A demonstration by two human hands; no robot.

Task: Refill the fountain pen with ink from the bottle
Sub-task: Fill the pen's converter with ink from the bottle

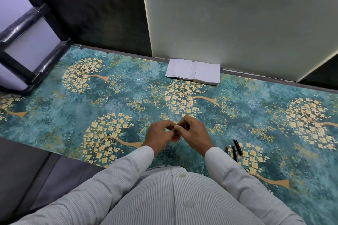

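Both my hands meet over the middle of the teal flowered table cover [128,97]. My left hand [158,136] and my right hand [194,134] have their fingers curled round a small ink bottle [176,136], of which only a dark top and a reddish lower part show between them. Three black fountain pen parts [235,149] lie side by side on the cover to the right of my right hand; one shorter piece has a reddish tip.
A stack of white paper napkins [193,71] lies at the back against a pale green panel [237,23]. A dark chair frame [27,51] stands at the far left. The table's front edge runs at the lower left.
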